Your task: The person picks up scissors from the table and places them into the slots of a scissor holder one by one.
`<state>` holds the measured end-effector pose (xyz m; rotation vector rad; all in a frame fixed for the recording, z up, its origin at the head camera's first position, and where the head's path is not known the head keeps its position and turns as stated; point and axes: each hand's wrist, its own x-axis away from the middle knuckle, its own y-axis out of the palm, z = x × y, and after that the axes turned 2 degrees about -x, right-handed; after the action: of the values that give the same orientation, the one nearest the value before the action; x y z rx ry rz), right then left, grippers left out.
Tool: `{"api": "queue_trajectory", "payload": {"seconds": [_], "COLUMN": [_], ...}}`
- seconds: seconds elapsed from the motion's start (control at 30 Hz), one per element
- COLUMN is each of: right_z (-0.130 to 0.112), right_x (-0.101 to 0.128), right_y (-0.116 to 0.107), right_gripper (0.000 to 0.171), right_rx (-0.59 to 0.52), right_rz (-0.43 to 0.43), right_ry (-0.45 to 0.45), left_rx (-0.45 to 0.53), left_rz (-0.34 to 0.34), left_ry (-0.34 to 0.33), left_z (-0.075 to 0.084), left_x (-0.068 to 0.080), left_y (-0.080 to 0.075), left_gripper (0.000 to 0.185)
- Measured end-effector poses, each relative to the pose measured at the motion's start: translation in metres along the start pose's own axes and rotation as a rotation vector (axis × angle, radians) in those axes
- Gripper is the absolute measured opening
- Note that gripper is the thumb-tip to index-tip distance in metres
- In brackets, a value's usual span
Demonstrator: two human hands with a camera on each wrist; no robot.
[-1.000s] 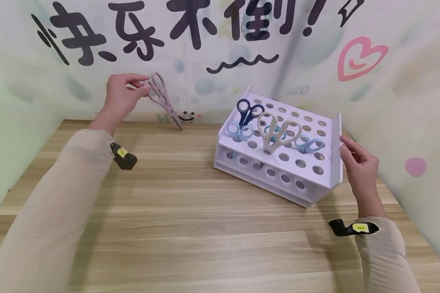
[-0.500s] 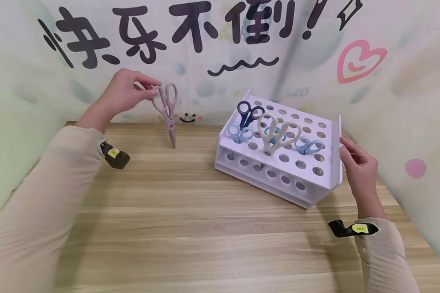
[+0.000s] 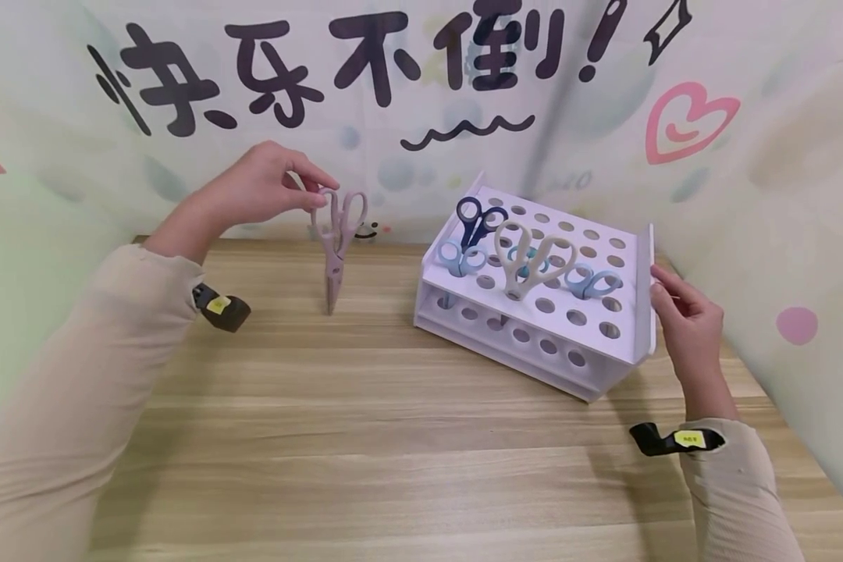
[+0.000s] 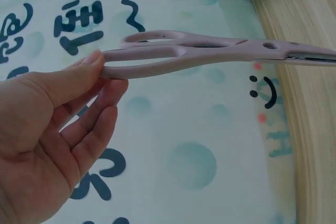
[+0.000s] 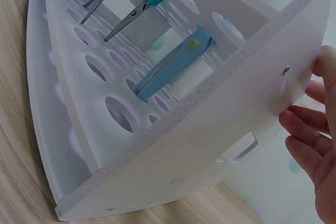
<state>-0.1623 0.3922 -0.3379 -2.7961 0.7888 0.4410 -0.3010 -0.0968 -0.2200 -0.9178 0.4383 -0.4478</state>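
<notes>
My left hand [image 3: 263, 187] pinches one handle loop of a pair of pale pink scissors [image 3: 337, 242], which hang blades down above the wooden table, left of the rack. In the left wrist view the thumb and fingers of that hand [image 4: 63, 129] pinch the pink scissors [image 4: 210, 56] by the loop. A white rack [image 3: 604, 343] with many round holes stands at the right and holds dark blue scissors [image 3: 479, 217], beige scissors [image 3: 530, 254] and light blue scissors [image 3: 592, 281]. My right hand [image 3: 681, 312] holds the rack's right side panel [image 5: 220, 145] with the fingers [image 5: 310, 140] behind it.
The wooden table [image 3: 365, 453] spreads in front of the rack. A printed backdrop [image 3: 393, 94] with dark characters and a pink heart stands close behind and along the right side. The blades of the stored scissors [image 5: 173, 66] hang down through the rack's holes.
My left hand has carried the pink scissors rightward and down toward the rack, and they now hang vertically. The right hand has stayed on the rack's side.
</notes>
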Motion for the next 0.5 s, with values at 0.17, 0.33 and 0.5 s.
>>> {"api": "queue_trajectory", "payload": {"seconds": [0.17, 0.33, 0.5], "right_z": [0.001, 0.003, 0.003], "right_x": [0.001, 0.000, -0.002], "right_y": [-0.001, -0.001, -0.001], "right_gripper": [0.031, 0.031, 0.032], "right_rx": [-0.014, 0.005, 0.019], "right_rz": [0.001, 0.007, 0.010], "right_ry": [0.006, 0.012, 0.016], "left_rx": [-0.058, -0.093, -0.049], "left_rz": [-0.031, -0.038, -0.040], "left_ry": [0.085, 0.180, 0.245], "left_z": [0.017, 0.033, 0.051], "left_x": [0.004, 0.007, 0.009], "left_y": [0.002, 0.004, 0.005], "left_gripper": [0.024, 0.022, 0.022]}}
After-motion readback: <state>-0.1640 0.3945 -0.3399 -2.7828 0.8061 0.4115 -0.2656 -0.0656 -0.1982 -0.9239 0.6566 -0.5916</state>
